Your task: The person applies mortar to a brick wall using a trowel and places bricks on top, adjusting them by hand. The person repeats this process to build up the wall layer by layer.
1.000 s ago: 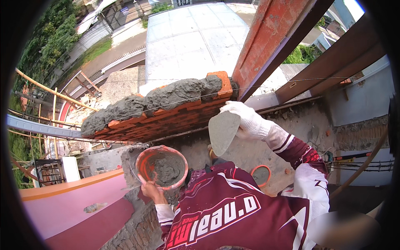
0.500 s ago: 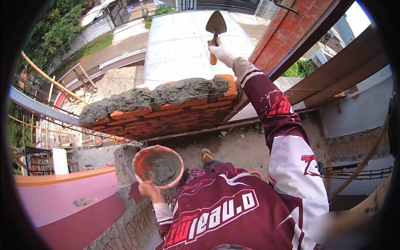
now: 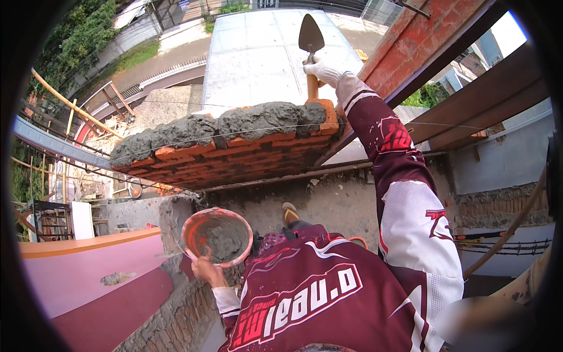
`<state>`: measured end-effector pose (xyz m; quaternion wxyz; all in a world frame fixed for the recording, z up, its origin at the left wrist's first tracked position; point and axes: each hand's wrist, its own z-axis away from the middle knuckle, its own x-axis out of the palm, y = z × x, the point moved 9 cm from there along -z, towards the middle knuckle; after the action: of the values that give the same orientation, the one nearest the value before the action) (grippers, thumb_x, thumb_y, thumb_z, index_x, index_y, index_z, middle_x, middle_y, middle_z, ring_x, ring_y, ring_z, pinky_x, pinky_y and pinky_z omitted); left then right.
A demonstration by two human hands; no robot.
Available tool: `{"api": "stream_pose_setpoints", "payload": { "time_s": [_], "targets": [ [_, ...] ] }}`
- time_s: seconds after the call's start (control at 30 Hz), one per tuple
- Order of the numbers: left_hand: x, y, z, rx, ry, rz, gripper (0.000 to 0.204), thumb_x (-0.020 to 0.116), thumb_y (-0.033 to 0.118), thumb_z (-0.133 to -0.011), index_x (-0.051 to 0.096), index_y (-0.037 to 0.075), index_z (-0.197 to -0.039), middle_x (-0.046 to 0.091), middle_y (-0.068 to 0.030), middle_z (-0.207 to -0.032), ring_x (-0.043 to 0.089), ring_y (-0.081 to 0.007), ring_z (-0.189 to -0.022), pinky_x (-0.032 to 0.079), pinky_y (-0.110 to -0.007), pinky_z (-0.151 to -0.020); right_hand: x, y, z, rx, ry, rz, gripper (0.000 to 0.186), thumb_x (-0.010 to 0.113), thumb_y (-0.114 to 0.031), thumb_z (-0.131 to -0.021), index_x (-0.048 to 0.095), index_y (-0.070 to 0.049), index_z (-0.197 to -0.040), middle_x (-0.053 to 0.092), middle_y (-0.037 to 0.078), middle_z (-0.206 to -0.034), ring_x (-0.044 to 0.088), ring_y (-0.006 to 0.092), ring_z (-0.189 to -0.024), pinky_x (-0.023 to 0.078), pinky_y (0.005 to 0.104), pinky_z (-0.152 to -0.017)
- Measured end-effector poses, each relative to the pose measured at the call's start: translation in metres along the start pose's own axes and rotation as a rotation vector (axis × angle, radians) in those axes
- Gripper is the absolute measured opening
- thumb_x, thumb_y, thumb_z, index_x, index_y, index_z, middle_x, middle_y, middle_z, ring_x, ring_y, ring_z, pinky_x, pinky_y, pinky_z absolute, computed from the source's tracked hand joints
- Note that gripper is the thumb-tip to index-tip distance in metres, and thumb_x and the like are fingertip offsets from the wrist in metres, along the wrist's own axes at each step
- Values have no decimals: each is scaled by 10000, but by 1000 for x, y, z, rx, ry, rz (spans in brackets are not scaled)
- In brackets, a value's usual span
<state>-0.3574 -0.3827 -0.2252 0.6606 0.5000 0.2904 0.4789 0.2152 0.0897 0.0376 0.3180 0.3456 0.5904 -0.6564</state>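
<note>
My right hand (image 3: pixel 325 71), in a white knit glove, is closed round a trowel. The metal blade of the trowel (image 3: pixel 311 36) points up and away, and its wooden handle hangs down over the right end of a brick wall (image 3: pixel 246 151). Whether the handle's end touches the end brick (image 3: pixel 330 117) I cannot tell. Lumpy grey mortar (image 3: pixel 258 121) covers the wall's top. At lower left my bare left hand (image 3: pixel 208 271) grips the near rim of an orange bucket (image 3: pixel 249 226), tilted a little, with wet mortar (image 3: pixel 227 240) inside.
A thin string line (image 3: pixel 193 138) runs along the wall top. A red steel beam (image 3: pixel 404 53) rises beside its right end. Beyond lies a pale sheet roof (image 3: pixel 252 64). Bamboo poles (image 3: pixel 76 105) stand at left, above a pink wall (image 3: pixel 99 273). My sandalled foot (image 3: pixel 290 212) is below.
The trowel has shifted slightly right and turned more upright, its handle now lower, over the end brick. The bucket and my left hand have moved slightly left.
</note>
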Motion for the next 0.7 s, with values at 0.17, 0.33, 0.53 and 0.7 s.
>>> {"api": "stream_pose_setpoints", "payload": {
  "time_s": [0.17,0.33,0.53,0.7],
  "targets": [
    [7,-3,0,-30,-27,29,149,399,-138,-803,523,-73,-751,517,-116,-824,529,-190,-658,676,-585,-736,-50,-51,41,-223,275,234,469,685,-345,-917,678,41,-1183,722,192,-1081,723,305,-991,573,371,-885],
    [26,11,18,-50,-80,60,171,368,-164,-722,510,-109,-799,558,-203,-1322,583,-230,-775,672,-608,-786,-67,-82,113,-515,153,-362,327,652,-226,-980,638,35,-1176,691,165,-1043,677,244,-990,533,368,-898],
    [45,-10,0,-94,-201,0,437,373,-201,-701,555,-190,-1099,476,-142,-1571,681,-252,-1041,655,-380,-850,-3,-105,234,-283,-386,-367,238,638,-188,-987,594,-1,-1127,636,143,-916,650,239,-845,521,415,-761],
    [105,21,20,24,-398,-129,616,405,-203,-693,606,-136,-1271,635,-130,-1407,702,-187,-992,572,-259,-736,176,-74,277,-601,-457,25,351,676,-347,-969,607,-19,-1072,669,199,-987,692,387,-856,552,489,-729]
  ]
}}
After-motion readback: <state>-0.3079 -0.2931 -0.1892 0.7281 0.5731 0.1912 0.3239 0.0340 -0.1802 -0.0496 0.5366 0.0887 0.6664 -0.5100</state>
